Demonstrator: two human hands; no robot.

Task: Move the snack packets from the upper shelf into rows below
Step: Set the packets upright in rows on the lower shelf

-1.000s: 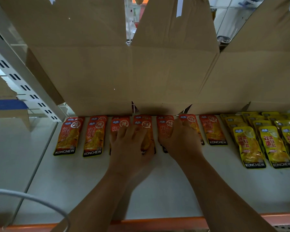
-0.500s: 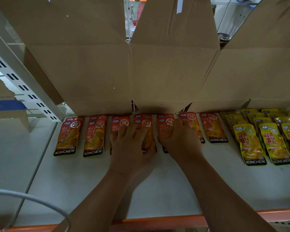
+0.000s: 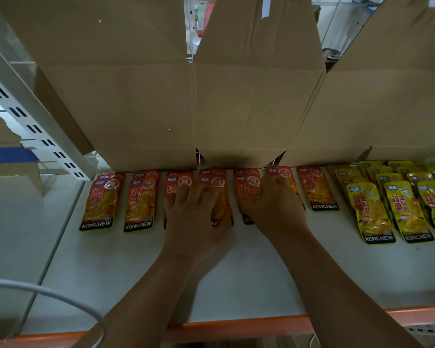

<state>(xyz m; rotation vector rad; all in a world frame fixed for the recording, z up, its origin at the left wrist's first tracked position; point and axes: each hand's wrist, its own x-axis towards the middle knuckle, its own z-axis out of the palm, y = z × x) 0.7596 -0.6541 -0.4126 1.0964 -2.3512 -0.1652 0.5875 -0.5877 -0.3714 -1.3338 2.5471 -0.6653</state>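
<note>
Orange packets (image 3: pixel 101 202) barely stirred: both hands press the row flat.
Little has shifted over the last second. Two packets at the left lie untouched. The left hand (image 3: pixel 196 217) stays spread, fingers straight, on the third and fourth. The right hand (image 3: pixel 274 209) lies flat over the fifth and the tilted sixth, gripping nothing. Yellow packets (image 3: pixel 372 212) sit further right on the same shelf (image 3: pixel 236 285). I'd judge this is squaring the row, not fetching more.
</note>
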